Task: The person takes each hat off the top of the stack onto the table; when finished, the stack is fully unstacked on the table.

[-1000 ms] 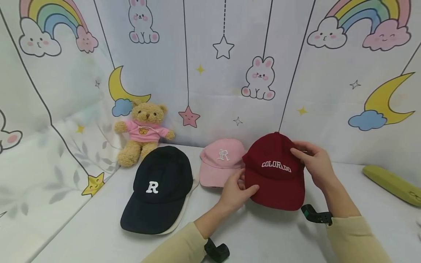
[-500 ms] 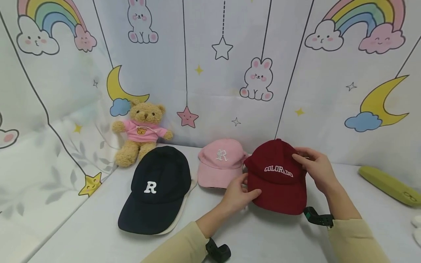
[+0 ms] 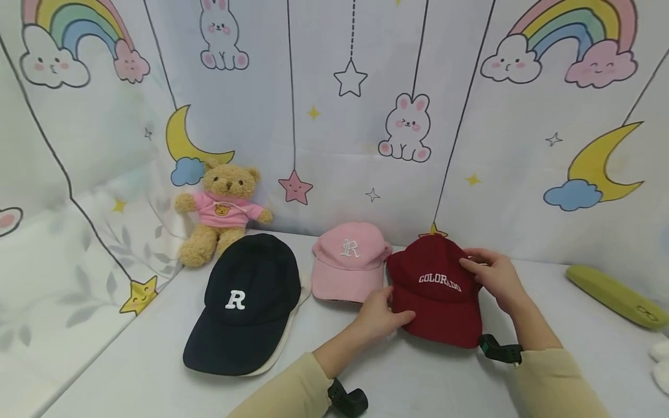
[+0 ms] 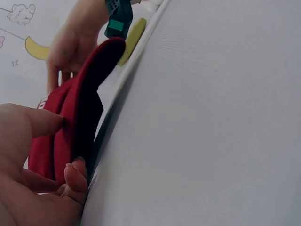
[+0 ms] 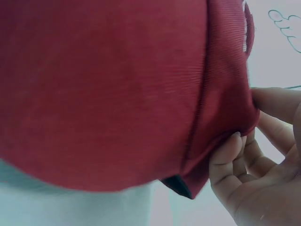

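A dark red baseball cap with white COLORADO lettering is between my two hands, brim toward me, low over the white table. My left hand pinches the left edge of its brim; in the left wrist view the thumb lies on top and fingers are under the brim. On the cap's right side my right hand pinches the crown's lower edge, and the right wrist view shows cloth bunched between thumb and fingers. Left of it sits a pink cap with a white R.
A black cap with a white R lies over a cream one at the left. Behind it a teddy bear in a pink shirt leans on the printed backdrop. A green case lies at the right, white objects at the right edge.
Both hands have lowered the red cap toward the table and slightly nearer me. A yellow star on the backdrop now shows above its crown. The grips stay the same.
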`<state>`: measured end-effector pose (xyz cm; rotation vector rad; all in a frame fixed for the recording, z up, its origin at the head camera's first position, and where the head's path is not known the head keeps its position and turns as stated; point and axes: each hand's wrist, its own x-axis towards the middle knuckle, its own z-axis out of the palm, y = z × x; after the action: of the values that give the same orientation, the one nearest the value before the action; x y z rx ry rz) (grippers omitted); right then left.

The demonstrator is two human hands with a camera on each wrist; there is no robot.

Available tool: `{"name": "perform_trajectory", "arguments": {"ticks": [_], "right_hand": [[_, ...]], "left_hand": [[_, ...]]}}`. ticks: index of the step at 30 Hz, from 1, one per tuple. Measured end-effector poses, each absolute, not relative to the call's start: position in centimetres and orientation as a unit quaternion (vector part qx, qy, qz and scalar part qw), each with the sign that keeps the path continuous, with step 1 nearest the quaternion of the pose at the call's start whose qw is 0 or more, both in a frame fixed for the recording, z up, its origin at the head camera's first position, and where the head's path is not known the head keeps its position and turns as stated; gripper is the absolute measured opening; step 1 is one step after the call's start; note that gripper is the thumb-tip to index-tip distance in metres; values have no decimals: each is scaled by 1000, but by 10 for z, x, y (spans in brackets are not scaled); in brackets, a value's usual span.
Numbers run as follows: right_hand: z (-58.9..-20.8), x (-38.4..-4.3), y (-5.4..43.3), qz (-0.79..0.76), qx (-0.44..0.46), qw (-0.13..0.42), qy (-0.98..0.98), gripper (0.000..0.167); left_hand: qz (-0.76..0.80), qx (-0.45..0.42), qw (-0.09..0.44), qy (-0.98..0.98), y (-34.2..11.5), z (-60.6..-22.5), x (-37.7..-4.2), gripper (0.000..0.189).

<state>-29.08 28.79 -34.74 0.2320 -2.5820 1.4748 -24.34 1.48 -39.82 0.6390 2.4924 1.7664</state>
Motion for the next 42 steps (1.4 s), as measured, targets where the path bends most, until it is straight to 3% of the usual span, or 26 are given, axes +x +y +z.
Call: {"name": "perform_trajectory", "arguments": {"ticks": [9, 17, 23, 33, 42], "right_hand": [[-356, -291, 292, 449, 82, 51, -888, 47], [-354, -289, 292, 423, 76, 52, -901, 48], [-347, -285, 291, 383, 85, 59, -918, 49], [-320, -272, 275, 313, 137, 78, -937, 55], [-311, -261, 258, 278, 188, 50, -941, 69]], "left_hand": [[511, 224, -21, 830, 13, -396, -240, 33], [443, 195, -17, 875, 16, -393, -236, 53], [415, 189, 1, 890, 13, -385, -230, 58], [445, 197, 7, 873, -5, -376, -227, 58], [494, 190, 18, 848, -30, -361, -206, 56]]}}
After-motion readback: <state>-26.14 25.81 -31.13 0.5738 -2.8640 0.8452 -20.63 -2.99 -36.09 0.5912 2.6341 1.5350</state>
